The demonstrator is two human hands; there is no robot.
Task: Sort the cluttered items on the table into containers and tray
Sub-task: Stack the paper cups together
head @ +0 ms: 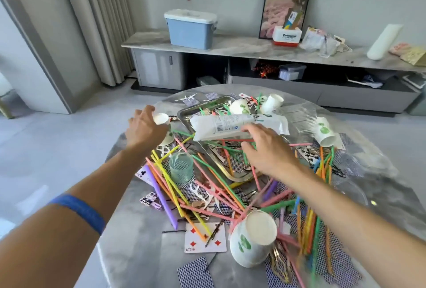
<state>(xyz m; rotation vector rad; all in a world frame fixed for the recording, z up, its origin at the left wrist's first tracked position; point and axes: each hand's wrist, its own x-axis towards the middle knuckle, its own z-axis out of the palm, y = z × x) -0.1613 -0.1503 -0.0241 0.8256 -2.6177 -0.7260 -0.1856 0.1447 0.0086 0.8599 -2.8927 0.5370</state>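
Head view, only one: round grey marble table point(143, 253) buried in clutter — coloured paper straws point(207, 186), playing cards, white floss picks, hairpins.

L hand point(146, 127) is at the table's far left edge, fingers curled round a small white paper cup point(161, 118), prob. picking it up so it can go with the other cups.

R hand point(262, 149) hovers over the rectangular steel tray point(184, 112), fingers spread and loosely bent, holding nothing; looks like it's heading for the white plastic wrapper sleeve point(239, 124) lying across the tray, or the straws under it — can't tell which.

Containers:
- Tray holds straws, the sleeve and a white cup w/ green print point(239, 106), so it's still mixed, not sorted.
- Clear greenish ribbed glass point(181, 166) stands upright just beside the tray, seems empty.
- Another green-print paper cup point(253, 239) lies on its side near the front, on straws.
- Clear ribbed plastic cup point(297, 115) to the tray's right, contents unclear.

Sorting is barely begun, I'd say.
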